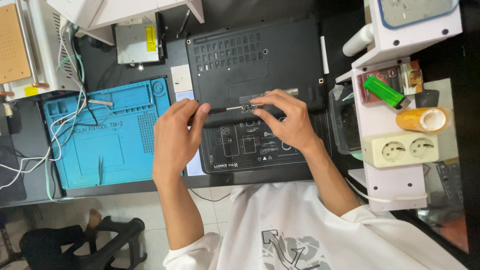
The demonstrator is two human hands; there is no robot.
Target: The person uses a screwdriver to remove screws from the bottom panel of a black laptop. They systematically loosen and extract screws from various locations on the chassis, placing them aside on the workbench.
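1. Setting: a dark workbench [320, 175] seen from above, with white shelving at the right and a pale tiled floor below its near edge
2. Left hand [175, 132]: fingers closed around the handle of a slim screwdriver [222, 109], pinched between thumb and fingertips; wrist bent inward, forearm rising from the lower centre
3. Right hand [287, 120]: thumb and forefinger clamped on a small metal bracket [246, 107], the other fingers curled above; forearm comes in from the lower right
4. Key relation: the screwdriver's long axis runs nearly level, left to right, its tip meeting the bracket, which lies just right of the left grip; the right hand is the nearer one and is already on the part
5. Location of the part: held just above the near edge of a black laptop [255, 65], which lies underside up
6. Beneath the hands: a black printed work mat [250, 147]
7. Further left: a blue repair mat [107, 132] crossed by white cables [65, 115]
8. Further right: a green lighter [384, 91], a roll of amber tape [422, 120], a cream double socket [402, 149]
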